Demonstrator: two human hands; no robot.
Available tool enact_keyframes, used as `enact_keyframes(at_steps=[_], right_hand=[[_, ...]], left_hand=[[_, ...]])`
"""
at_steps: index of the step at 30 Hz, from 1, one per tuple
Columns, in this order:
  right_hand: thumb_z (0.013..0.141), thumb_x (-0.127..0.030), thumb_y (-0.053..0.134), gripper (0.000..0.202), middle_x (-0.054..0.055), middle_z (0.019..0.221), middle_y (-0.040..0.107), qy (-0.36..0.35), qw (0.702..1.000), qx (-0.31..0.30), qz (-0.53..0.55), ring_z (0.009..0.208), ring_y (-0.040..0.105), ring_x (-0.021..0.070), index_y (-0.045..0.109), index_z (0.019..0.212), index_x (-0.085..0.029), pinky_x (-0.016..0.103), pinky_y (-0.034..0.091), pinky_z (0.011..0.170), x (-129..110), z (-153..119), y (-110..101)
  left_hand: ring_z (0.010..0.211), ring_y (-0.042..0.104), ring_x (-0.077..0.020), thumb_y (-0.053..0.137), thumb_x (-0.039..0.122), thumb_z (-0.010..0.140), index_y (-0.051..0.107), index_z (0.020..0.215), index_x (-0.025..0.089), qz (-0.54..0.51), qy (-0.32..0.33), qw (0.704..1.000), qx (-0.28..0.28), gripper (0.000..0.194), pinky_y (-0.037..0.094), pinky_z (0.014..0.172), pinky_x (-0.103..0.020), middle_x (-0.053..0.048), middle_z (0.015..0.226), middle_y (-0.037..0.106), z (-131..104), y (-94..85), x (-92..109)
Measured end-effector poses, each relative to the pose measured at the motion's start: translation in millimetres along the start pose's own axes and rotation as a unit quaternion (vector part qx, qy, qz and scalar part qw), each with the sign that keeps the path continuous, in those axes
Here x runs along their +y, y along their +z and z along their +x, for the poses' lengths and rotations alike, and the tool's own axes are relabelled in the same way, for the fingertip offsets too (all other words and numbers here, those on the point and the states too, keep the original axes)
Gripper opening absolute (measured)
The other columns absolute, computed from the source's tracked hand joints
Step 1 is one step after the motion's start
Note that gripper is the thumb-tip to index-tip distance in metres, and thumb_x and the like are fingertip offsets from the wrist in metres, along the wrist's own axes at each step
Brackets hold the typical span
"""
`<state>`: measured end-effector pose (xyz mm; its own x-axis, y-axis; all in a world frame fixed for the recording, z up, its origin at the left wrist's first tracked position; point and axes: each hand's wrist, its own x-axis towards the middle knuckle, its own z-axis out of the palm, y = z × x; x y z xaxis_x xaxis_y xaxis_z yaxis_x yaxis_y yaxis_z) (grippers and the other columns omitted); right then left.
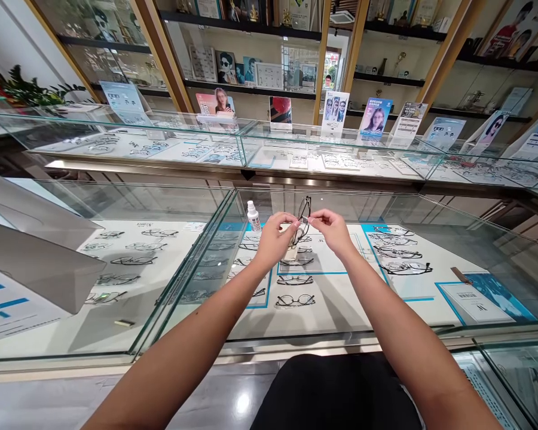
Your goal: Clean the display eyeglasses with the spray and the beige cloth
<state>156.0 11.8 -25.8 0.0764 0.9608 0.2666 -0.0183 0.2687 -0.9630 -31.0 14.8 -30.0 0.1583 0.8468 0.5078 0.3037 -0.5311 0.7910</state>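
A pair of dark-rimmed eyeglasses [305,207] is held up on its side above the glass display case [349,337]. My left hand [275,236] pinches the eyeglasses from the left, fingertips at the frame's middle. From the right, my right hand [332,230] grips them too, thumb and forefinger closed at the frame. The fingers cover part of the eyeglasses, and anything small between the fingertips cannot be made out. Just left of my left hand stands a small white bottle [253,217] with a white cap, upright on the glass top.
Under the glass lie rows of eyeglasses [295,300] and a booklet [477,303]. A large white box [22,275] with blue stripes stands at the left. Behind, a raised glass counter [170,156] carries several upright advertising cards [335,113].
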Motion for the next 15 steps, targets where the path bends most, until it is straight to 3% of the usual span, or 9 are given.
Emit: enact_keyframes(at_steps=[7, 10, 15], right_hand=[[0.081, -0.054, 0.076, 0.033, -0.002, 0.063, 0.069, 0.018, 0.999, -0.005, -0.040, 0.048, 0.046, 0.0127, 0.069, 0.092, -0.024, 0.030, 0.038, 0.053, -6.1, -4.2, -3.0], [0.088, -0.053, 0.070, 0.030, 0.001, 0.079, 0.077, 0.000, 0.995, 0.045, -0.085, 0.048, 0.052, 0.0139, 0.066, 0.098, -0.026, 0.032, 0.044, 0.056, -10.7, -7.7, -5.4], [0.096, -0.044, 0.061, 0.026, 0.008, 0.120, 0.078, -0.101, 0.970, 0.121, -0.185, 0.073, 0.066, 0.0196, 0.067, 0.115, -0.027, 0.036, 0.048, 0.072, -19.9, -10.1, -12.6]], left_hand=[[0.106, 0.064, -0.0257, 0.059, 0.044, 0.099, 0.070, 0.096, 0.025, 0.004, -0.019, 1.000, -0.007, 0.023, 0.044, 0.089, -0.038, -0.006, 0.108, 0.078, -0.9, -0.9, 2.5], [0.106, 0.064, -0.0254, 0.056, 0.044, 0.101, 0.068, 0.096, 0.024, 0.000, -0.013, 1.000, -0.016, 0.024, 0.044, 0.090, -0.038, -0.006, 0.107, 0.078, -1.0, -2.0, 4.2], [0.107, 0.061, -0.0259, 0.057, 0.043, 0.099, 0.067, 0.093, 0.024, 0.006, -0.007, 1.000, -0.020, 0.022, 0.045, 0.081, -0.034, -0.006, 0.102, 0.075, 0.3, -5.0, 6.9]])
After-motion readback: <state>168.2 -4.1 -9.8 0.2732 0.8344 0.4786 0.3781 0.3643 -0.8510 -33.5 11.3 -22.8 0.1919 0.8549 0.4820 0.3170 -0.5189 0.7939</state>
